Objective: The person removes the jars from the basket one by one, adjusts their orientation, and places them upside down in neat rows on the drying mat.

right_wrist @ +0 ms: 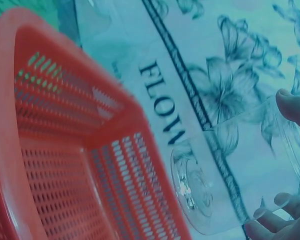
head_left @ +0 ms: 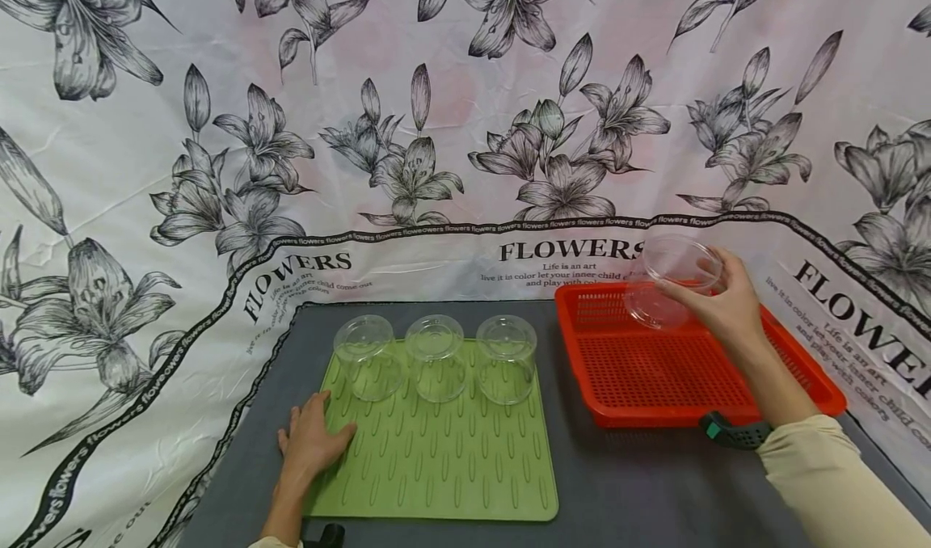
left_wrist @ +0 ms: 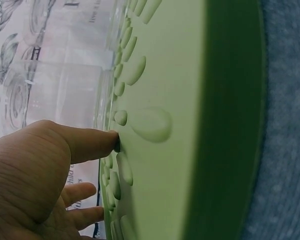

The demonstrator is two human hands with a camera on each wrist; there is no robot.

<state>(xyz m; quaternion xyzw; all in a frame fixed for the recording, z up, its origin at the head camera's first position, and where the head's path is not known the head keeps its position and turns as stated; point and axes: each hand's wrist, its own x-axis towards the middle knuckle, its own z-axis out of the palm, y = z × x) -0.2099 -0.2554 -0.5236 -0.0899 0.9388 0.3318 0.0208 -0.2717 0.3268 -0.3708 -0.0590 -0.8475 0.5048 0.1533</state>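
My right hand (head_left: 727,301) grips a clear plastic cup (head_left: 665,285) near its rim, fingers and thumb around it, above the back of a red basket (head_left: 655,415). In the right wrist view, the ringed base of the cup (right_wrist: 195,187) points away from the hand, beside the basket wall. Three more clear cups, the left (head_left: 368,362), middle (head_left: 436,362) and right (head_left: 505,362), stand in a row on the back of a green ridged mat (head_left: 436,475). My left hand (head_left: 313,439) rests at the mat's left edge; its thumb touches the mat surface in the left wrist view.
A grey cloth (head_left: 618,491) covers the table beneath mat and basket. Close behind hangs a white curtain (head_left: 451,265) printed with flowers and lettering, which also borders both sides. The basket has raised, perforated walls.
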